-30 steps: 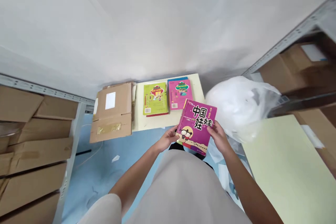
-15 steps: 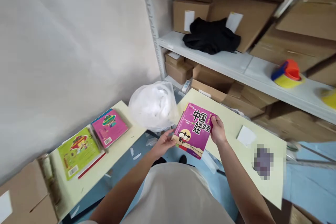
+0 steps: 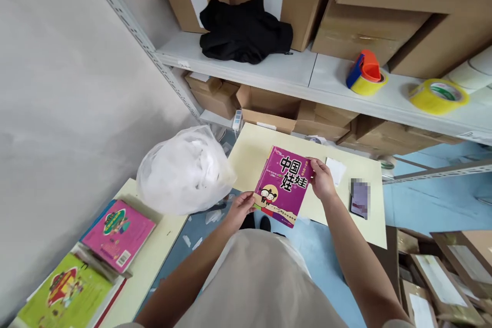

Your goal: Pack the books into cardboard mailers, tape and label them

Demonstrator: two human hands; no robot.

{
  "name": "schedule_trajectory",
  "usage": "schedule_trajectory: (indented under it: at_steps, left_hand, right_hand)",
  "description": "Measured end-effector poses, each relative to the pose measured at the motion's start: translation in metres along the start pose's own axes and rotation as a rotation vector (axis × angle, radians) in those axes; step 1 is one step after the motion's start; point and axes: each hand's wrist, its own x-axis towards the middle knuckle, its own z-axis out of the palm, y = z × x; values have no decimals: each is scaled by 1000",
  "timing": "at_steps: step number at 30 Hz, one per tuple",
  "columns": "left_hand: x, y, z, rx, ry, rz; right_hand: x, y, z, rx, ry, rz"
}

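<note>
A purple book (image 3: 282, 187) with large black Chinese characters and two cartoon figures on its cover is held in front of me, cover facing up. My left hand (image 3: 241, 207) pinches its lower left edge. On the upper right edge, my right hand (image 3: 322, 178) grips it, thumb on the cover. Beneath and beyond the book is a pale yellow table (image 3: 246, 148). Just past my right hand lies a white square of paper (image 3: 335, 171), and farther right a phone (image 3: 360, 200) whose screen is blurred out.
A stuffed white plastic bag (image 3: 184, 171) sits left of the book. Pink (image 3: 119, 233) and green (image 3: 65, 292) books lie stacked on the left table. A shelf (image 3: 300, 79) behind carries black cloth (image 3: 246, 31), a tape dispenser (image 3: 367, 74), a tape roll (image 3: 438, 96) and cartons. More cartons (image 3: 442, 282) stand lower right.
My view has turned to the right, so the shelf, bag and left-hand books have shifted left in the picture. Both hands still hold the purple book in nearly the same place before me.
</note>
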Motion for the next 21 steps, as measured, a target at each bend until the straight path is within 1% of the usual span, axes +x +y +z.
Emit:
schedule_trajectory:
  at_steps: [5, 10, 14, 16, 19, 21]
  left_hand:
    - [31, 17, 3, -67, -28, -65]
    - [61, 29, -5, -124, -31, -89]
    - [80, 36, -12, -147, -74, -155]
    - [87, 40, -14, -163, -106, -186]
    - [93, 44, -12, -195, -145, -229]
    - [94, 45, -9, -217, -157, -254]
  right_hand:
    - [19, -3, 5, 44, 110, -8]
    - [30, -4, 13, 7, 185, -36]
    - [29, -4, 13, -23, 184, -33]
    - [26, -4, 11, -1, 174, -35]
    - [22, -5, 5, 69, 157, -53]
    - [20, -4, 0, 78, 156, -78]
